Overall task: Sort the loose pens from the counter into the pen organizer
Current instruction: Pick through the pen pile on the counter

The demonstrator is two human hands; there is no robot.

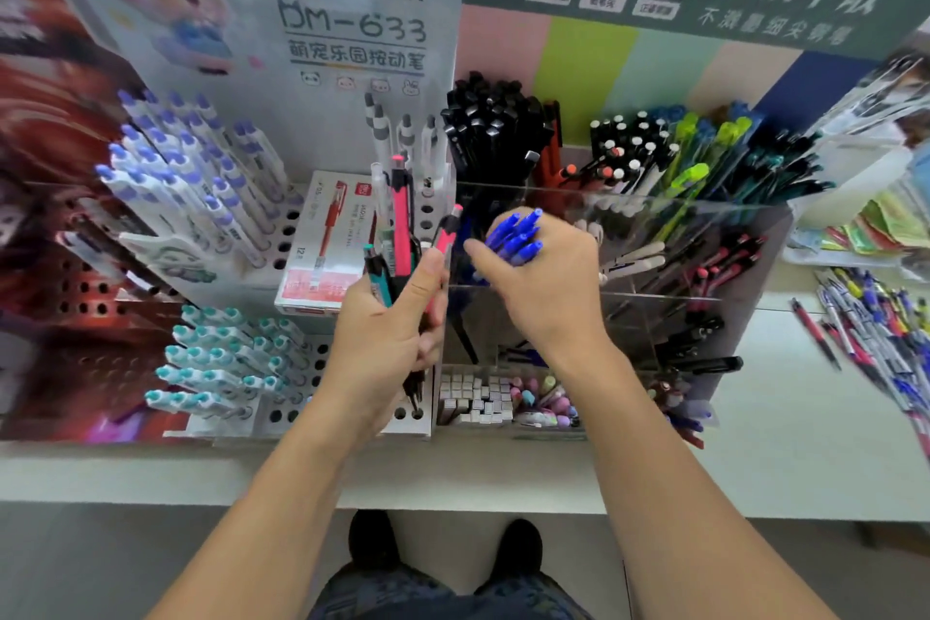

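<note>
My left hand (390,332) grips a mixed bundle of pens (402,237), pink, teal and clear, held upright in front of the displays. My right hand (543,277) grips a bunch of blue-capped pens (518,237), caps pointing up, over a front compartment of the clear acrylic pen organizer (745,242). The organizer's compartments hold black, white-tipped, green, teal and pink pens. A pile of loose pens (875,332) lies on the white counter (780,428) at the far right.
A white perforated pen stand (282,237) with purple-capped and teal-capped pens stands at left, with a red pen box (327,242) leaning on it. A tray of erasers (503,398) sits at the organizer's front. My shoes show below the counter edge.
</note>
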